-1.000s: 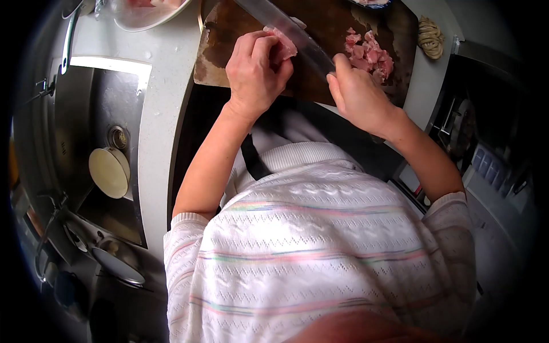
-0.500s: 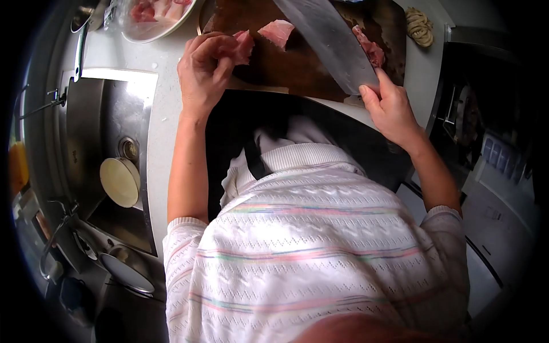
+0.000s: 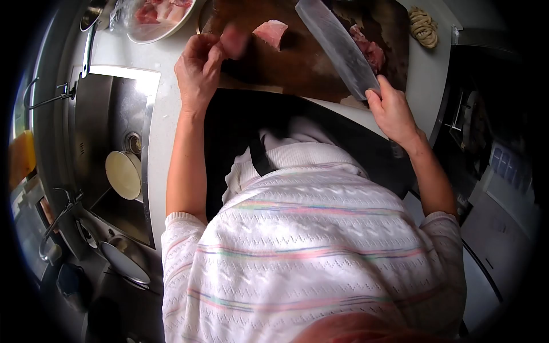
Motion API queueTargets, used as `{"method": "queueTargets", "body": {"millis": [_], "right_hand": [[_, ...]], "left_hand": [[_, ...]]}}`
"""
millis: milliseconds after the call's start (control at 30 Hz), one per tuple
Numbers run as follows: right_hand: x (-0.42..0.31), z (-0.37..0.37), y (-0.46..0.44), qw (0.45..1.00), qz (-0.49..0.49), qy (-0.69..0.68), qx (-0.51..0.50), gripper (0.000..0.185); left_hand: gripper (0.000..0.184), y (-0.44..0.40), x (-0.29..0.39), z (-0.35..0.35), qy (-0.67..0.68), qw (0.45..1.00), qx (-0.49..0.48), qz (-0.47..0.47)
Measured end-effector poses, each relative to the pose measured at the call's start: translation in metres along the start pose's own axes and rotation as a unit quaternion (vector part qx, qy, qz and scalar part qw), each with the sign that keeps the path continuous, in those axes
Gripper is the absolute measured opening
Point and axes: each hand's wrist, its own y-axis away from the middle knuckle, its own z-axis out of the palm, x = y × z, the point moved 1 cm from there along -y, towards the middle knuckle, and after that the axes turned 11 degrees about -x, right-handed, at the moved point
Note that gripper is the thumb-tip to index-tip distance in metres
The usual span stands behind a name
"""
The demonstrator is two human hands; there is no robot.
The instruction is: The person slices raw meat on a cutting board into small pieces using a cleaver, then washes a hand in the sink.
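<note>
My left hand pinches a piece of raw meat, blurred by motion, at the left side of the dark cutting board. My right hand grips a cleaver by its handle end. Its broad blade slants up and left above the board. Between the left hand and the blade lies one pink chunk of meat. More raw meat rests on the board just right of the blade, which partly covers it.
A white bowl of raw meat and a clear plastic bag stands at upper left. Inside the sink sits a cream bowl. A long-handled metal pan is beyond the sink. A pale coiled bundle lies right of the board.
My left hand has shifted slightly left, and the meat in it has turned and blurred. The cleaver is angled a little more steeply, its tip moved right. The view has shifted slightly.
</note>
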Motion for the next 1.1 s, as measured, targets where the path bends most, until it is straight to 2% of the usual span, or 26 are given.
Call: {"method": "queueTargets", "body": {"millis": [33,67,167,200,300,367,400,500,533,567,633,733,833,867,933,967,1000,1100], "right_hand": [[0.003,0.000,-0.001,1.000,-0.004,0.005,-0.004,0.017],[0.005,0.001,-0.002,1.000,-0.007,0.011,-0.009,0.017],[0.014,-0.002,-0.005,0.999,-0.028,0.001,-0.028,0.017],[0.015,-0.002,-0.007,0.999,-0.036,-0.008,-0.034,0.018],[0.020,-0.007,-0.010,0.997,-0.045,-0.035,-0.045,0.018],[0.021,-0.008,-0.011,0.997,-0.038,-0.047,-0.053,0.018],[0.021,-0.008,-0.012,0.996,-0.034,-0.052,-0.057,0.018],[0.027,-0.010,-0.014,0.994,-0.037,-0.080,-0.067,0.018],[0.029,-0.009,-0.014,0.993,-0.034,-0.089,-0.072,0.018],[0.031,-0.010,-0.015,0.992,-0.031,-0.098,-0.077,0.018],[0.033,-0.011,-0.015,0.990,-0.025,-0.110,-0.083,0.019],[0.035,-0.013,-0.017,0.989,-0.021,-0.115,-0.087,0.020],[0.040,-0.014,-0.021,0.988,-0.025,-0.113,-0.101,0.021],[0.042,-0.015,-0.023,0.988,-0.024,-0.111,-0.106,0.021],[0.044,-0.016,-0.025,0.987,-0.029,-0.111,-0.111,0.021],[0.045,-0.016,-0.026,0.987,-0.036,-0.113,-0.111,0.021],[0.046,-0.016,-0.026,0.986,-0.043,-0.115,-0.111,0.020],[0.047,-0.018,-0.029,0.985,-0.038,-0.114,-0.122,0.020]], "left_hand": [[0.013,0.001,0.006,-0.001,-0.090,0.996,0.003,0.000],[0.013,0.003,0.009,-0.006,-0.256,0.966,0.017,0.001],[0.013,0.002,0.023,-0.016,-0.257,0.965,0.026,0.046],[0.015,0.001,0.029,-0.009,-0.301,0.948,0.054,0.084],[0.019,-0.010,0.064,0.048,-0.266,0.963,-0.009,0.047],[0.031,-0.028,0.044,0.076,-0.449,0.883,-0.010,0.136],[0.036,-0.037,0.039,0.079,-0.469,0.871,-0.044,0.136],[0.039,-0.040,0.032,0.074,-0.316,0.944,-0.055,0.073],[0.038,-0.034,0.037,0.073,-0.177,0.981,-0.076,-0.020],[0.030,-0.029,0.032,0.071,0.062,0.992,-0.109,-0.019],[0.026,-0.020,0.028,0.077,0.250,0.961,-0.117,-0.006],[0.027,-0.007,0.031,0.094,0.388,0.910,-0.145,-0.027],[0.027,0.001,0.033,0.108,0.431,0.885,-0.175,-0.014],[0.028,0.004,0.034,0.112,0.422,0.889,-0.178,-0.004],[0.031,0.007,0.031,0.112,0.142,0.972,-0.184,0.042],[0.032,0.008,0.030,0.112,-0.005,0.981,-0.182,0.062],[0.036,0.012,0.033,0.115,-0.128,0.983,-0.103,0.085],[0.033,0.023,0.035,0.117,-0.165,0.980,0.021,0.111]]}}
